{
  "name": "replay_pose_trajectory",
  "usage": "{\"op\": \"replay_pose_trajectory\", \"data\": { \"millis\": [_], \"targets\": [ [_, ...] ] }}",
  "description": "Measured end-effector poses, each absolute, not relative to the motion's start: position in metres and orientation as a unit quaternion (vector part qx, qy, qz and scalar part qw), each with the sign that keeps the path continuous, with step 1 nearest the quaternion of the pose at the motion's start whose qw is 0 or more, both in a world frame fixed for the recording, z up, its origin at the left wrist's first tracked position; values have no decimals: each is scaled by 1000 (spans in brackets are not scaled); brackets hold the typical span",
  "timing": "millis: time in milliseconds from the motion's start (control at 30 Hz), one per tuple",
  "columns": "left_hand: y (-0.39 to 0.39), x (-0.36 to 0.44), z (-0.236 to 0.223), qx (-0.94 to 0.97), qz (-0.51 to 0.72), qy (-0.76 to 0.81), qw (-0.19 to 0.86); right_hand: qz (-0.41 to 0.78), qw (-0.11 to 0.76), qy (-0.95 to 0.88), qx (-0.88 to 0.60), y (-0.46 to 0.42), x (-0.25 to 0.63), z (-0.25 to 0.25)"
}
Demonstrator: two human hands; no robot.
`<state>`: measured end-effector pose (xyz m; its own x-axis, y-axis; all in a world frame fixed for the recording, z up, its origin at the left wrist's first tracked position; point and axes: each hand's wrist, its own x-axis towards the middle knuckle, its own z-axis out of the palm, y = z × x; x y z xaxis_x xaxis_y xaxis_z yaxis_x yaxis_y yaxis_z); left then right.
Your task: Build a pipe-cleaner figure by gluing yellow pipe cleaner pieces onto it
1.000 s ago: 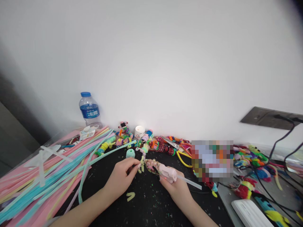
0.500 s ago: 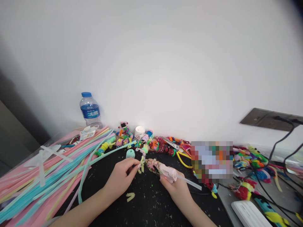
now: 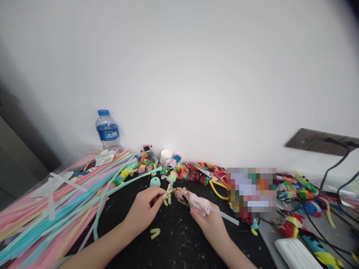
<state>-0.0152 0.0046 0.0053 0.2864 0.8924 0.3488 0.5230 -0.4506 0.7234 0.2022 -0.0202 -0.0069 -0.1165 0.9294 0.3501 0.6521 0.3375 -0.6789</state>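
Note:
My right hand (image 3: 209,218) is wrapped round a pale pink hot glue gun (image 3: 199,203), whose fuzz-crusted front end points left. A clear glue stick (image 3: 226,216) juts out of its back. Between the fingertips of my left hand (image 3: 148,205) is a small piece of pale green and lilac pipe cleaner (image 3: 168,197), close to the gun's nozzle; whether they touch I cannot tell. Just behind it sits a coil of mint pipe cleaner (image 3: 155,182). A bent yellow-green pipe cleaner piece (image 3: 155,233) lies on the black mat (image 3: 174,239) in front.
Loose pastel pipe cleaners (image 3: 64,213) cover the left side. A water bottle (image 3: 108,130), a paper cup (image 3: 166,157) and several pipe-cleaner figures line the wall. Yellow-handled scissors (image 3: 217,188) lie behind my right hand. Black cables (image 3: 322,183) and a white power strip (image 3: 297,254) are at right.
The view has shifted very slightly. Both hands keep nearly the same pose, with the glue gun nozzle still beside the pipe cleaner piece.

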Motion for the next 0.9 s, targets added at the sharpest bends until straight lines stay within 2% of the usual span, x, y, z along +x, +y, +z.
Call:
{"op": "replay_pose_trajectory", "data": {
  "millis": [167, 633, 733, 900],
  "targets": [
    [4, -15, 6, 760, 369, 467, 261, 138, 369, -738, -548, -19, 206, -12],
    [6, -14, 3, 731, 369, 480, 316, 24, 206, -771, -602, -24, 208, 8],
    [5, -13, 3, 733, 360, 469, 336, 22, 214, -770, -601, -26, 209, 9],
    [-1, -10, 7, 776, 339, 425, 319, -2, 294, -811, -506, -31, 206, 14]
  ]
}}
